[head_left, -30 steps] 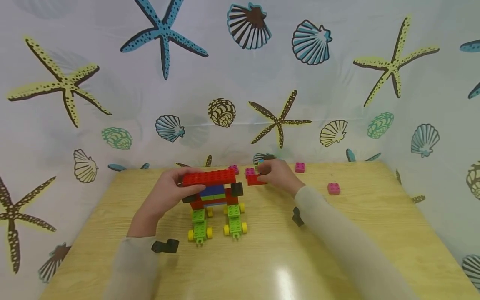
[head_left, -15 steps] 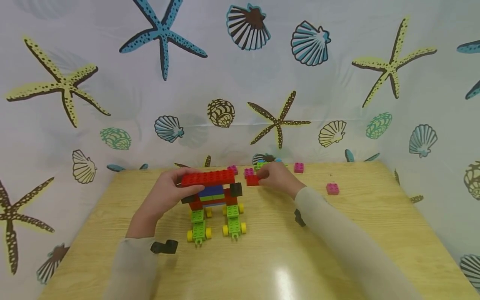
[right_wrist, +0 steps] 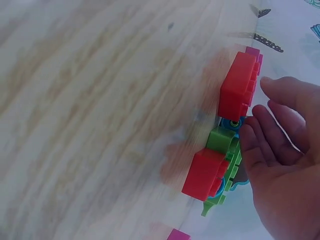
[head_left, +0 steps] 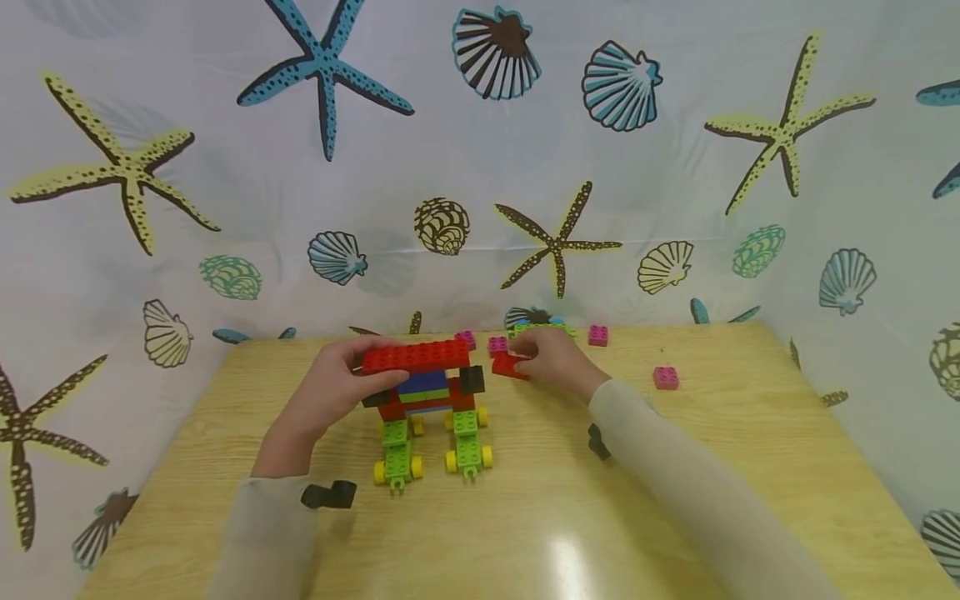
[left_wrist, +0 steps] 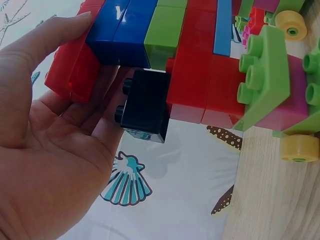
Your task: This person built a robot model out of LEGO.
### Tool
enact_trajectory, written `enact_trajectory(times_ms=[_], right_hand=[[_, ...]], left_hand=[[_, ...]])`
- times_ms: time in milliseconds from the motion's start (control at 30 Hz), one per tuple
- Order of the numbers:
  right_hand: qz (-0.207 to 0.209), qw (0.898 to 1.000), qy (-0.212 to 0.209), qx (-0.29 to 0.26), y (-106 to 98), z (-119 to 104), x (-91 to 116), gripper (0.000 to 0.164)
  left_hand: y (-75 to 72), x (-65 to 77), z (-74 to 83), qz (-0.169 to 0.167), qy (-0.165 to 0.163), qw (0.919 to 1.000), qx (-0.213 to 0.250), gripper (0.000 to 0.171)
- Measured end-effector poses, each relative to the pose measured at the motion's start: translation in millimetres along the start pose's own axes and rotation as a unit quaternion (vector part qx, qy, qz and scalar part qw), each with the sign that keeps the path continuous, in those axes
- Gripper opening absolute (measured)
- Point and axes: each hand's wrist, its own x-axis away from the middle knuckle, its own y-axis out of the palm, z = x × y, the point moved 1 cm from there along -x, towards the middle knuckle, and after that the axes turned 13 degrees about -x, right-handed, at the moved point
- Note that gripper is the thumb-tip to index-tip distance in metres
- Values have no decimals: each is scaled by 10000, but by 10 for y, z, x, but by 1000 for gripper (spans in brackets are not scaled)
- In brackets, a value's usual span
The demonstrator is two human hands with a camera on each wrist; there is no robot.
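Left hand gripping the long red brick atop the wheeled block build, thumb near side, fingers behind. Right hand loosely open, nothing gripped; smaller red brick right by my fingertips, can't tell if touching.

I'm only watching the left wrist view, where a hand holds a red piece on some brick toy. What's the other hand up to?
Observer: The right hand is right beside a red brick near the back of the table; I can't be sure they touch.
Visitor: Is the top of that held red piece smooth?
Observer: No, the head view shows the red piece is studded along its top.
Visitor: Anything lying over on the right?
Observer: Yes, a pink brick sits apart, to the right of the right hand.
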Motion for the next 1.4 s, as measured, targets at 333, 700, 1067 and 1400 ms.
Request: enact_trajectory(times_ms=[333,700,1067,1400], right_hand=[[-17,9990,152,412,27,8,22,44],[-120,9957,56,915,-8,-35,37,33],[171,9990,233,349,-130,-72,35,36],[379,9990,-108,192,-301,-291,128,40]], left_hand=[[8,15,-3,-41,-30,10000,36,58],[-6,-1,-14,-56,-40,10000,52,59],[1,-13,-8,-60,18,10000,50,58],[16,8,60,-124,-58,9999,59,57]])
